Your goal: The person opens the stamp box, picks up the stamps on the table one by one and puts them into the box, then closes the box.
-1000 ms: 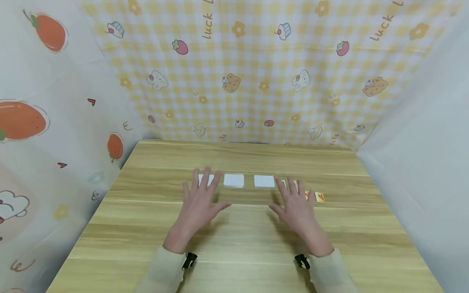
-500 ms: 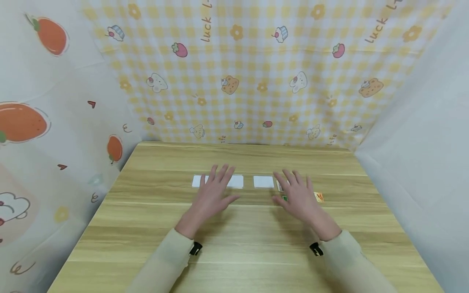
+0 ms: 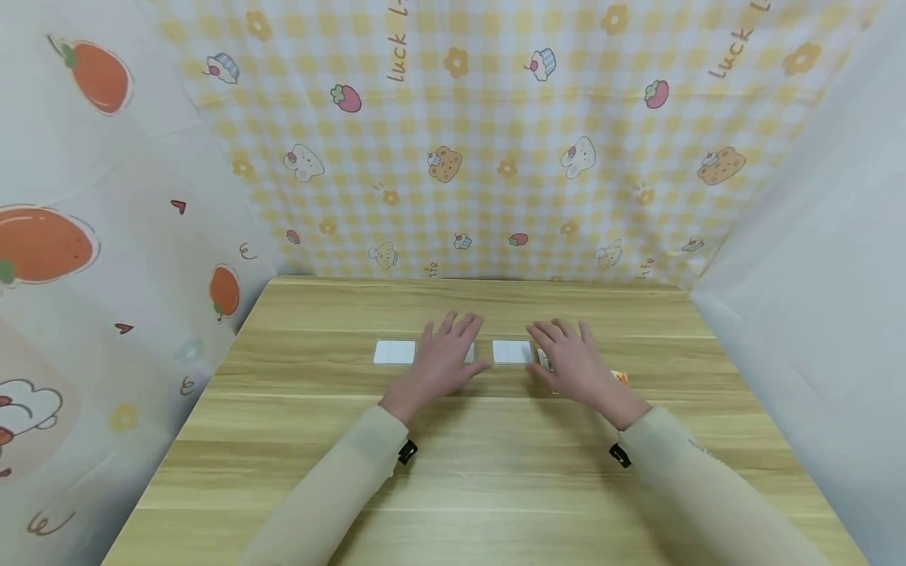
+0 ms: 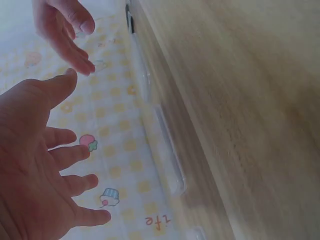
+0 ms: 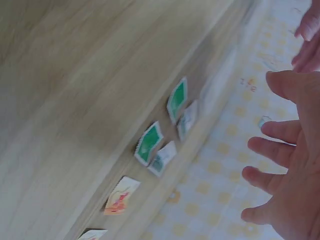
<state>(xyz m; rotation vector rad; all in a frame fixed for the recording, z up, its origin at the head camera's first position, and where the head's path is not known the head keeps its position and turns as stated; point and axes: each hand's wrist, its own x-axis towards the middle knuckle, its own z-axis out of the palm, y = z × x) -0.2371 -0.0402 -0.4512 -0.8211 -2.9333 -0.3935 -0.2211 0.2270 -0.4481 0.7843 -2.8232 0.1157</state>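
My left hand [image 3: 442, 360] hovers over the middle white flat case [image 3: 469, 354] and hides most of it, its fingers spread and holding nothing. Another white case [image 3: 394, 352] lies to its left, a third white case [image 3: 512, 352] between the two hands. Over the small stamps at the right is my right hand [image 3: 575, 365], fingers loosely extended, nothing in them. Seen from the right wrist, two green stamps [image 5: 149, 144], two greyish stamps [image 5: 162, 158] and an orange stamp [image 5: 121, 196] lie on the wood below that palm. The cases show clear edges in the left wrist view.
The wooden table [image 3: 453, 487] carries the row of cases and stamps across its rear half. Behind it hangs a yellow checked curtain [image 3: 495, 118]. White printed cloth [image 3: 141, 196] closes the left side, plain white cloth [image 3: 814, 314] the right.
My left hand has moved right, from the left case to the middle one, uncovering the left case. The right hand has shifted slightly forward. Both hands' fingers are less spread.
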